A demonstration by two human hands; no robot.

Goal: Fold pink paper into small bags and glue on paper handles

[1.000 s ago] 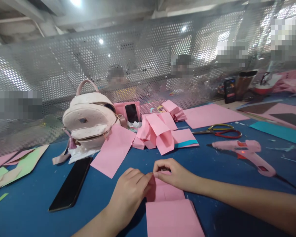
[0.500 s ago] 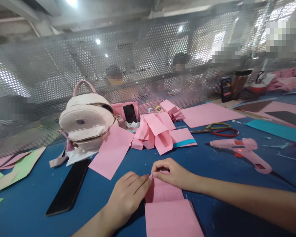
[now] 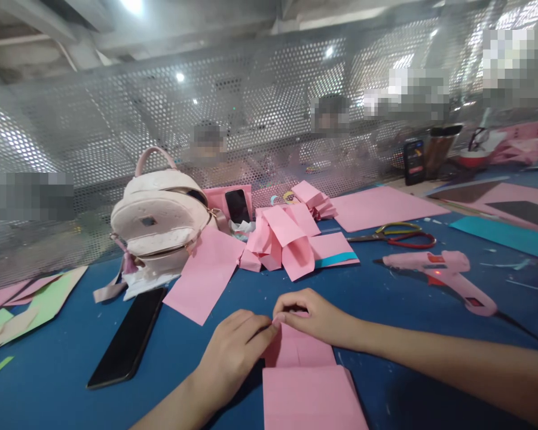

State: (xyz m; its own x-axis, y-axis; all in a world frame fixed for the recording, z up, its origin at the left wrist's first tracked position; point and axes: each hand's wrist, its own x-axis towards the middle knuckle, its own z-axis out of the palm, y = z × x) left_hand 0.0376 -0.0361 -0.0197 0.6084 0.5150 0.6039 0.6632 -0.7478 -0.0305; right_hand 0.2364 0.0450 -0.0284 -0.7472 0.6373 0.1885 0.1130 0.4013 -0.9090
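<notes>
Folded pink paper [image 3: 309,397] is laid at near centre on the blue table [image 3: 40,412], one panel toward the near edge, another farther back under the hands. Its far left corner is pinched narrow between thumb and fingers of the right hand [image 3: 311,313]. Left hand [image 3: 235,352] is placed at the same corner, fingers close together, tips met with the right's; whether paper is gripped there cannot be told, underside hidden. A pink glue gun [image 3: 451,269] is laid at right, red light lit, with scissors [image 3: 397,236] placed just beyond it. A black smartphone [image 3: 128,340] is set down at left, near a pale backpack [image 3: 161,206]. Folded pink pieces [image 3: 287,236] are heaped far centre, before a perforated screen [image 3: 269,107].
</notes>
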